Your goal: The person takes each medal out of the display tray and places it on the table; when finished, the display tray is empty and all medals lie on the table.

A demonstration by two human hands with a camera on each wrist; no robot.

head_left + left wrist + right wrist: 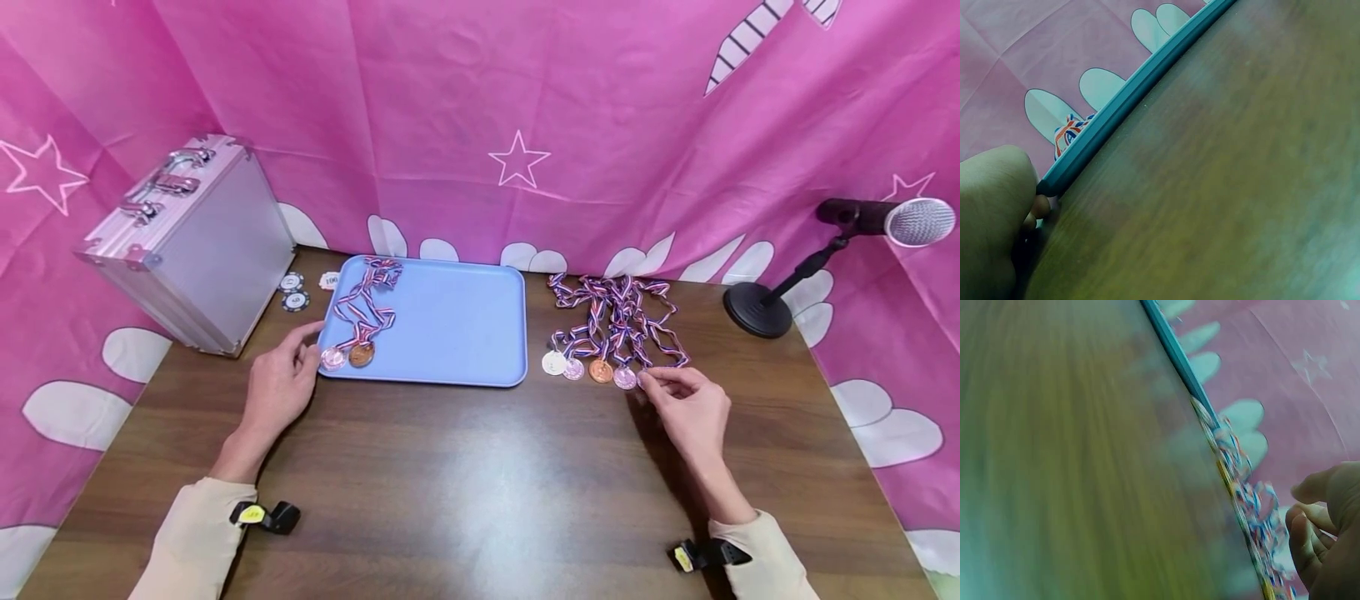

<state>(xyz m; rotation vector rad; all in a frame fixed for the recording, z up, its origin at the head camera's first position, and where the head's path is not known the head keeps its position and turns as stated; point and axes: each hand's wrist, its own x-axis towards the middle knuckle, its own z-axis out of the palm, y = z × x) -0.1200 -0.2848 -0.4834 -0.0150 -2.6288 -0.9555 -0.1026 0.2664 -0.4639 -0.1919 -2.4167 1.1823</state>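
Note:
My left hand [282,381] rests at the near left corner of a blue tray [457,325], its fingers relaxed against the rim. Inside the tray's left side lie a silvery pink medal [333,358] and a bronze medal [362,354], with striped ribbons [365,307] stretched behind them. At the right end of a medal row, my right hand [692,410] has its thumb and index fingertips close together beside the last silvery medal [642,379]. No medal shows between those fingers in the right wrist view. The row includes a bronze medal [601,371] and a white-silver medal [554,362]; tangled ribbons [618,312] lie behind.
An aluminium case [202,250] stands at the back left, with dark poker chips [296,301] and a pale chip [328,281] beside it. At the back right is a microphone [918,222] on a round-based stand [757,310]. A pink curtain [450,125] hangs behind the wooden table [450,483].

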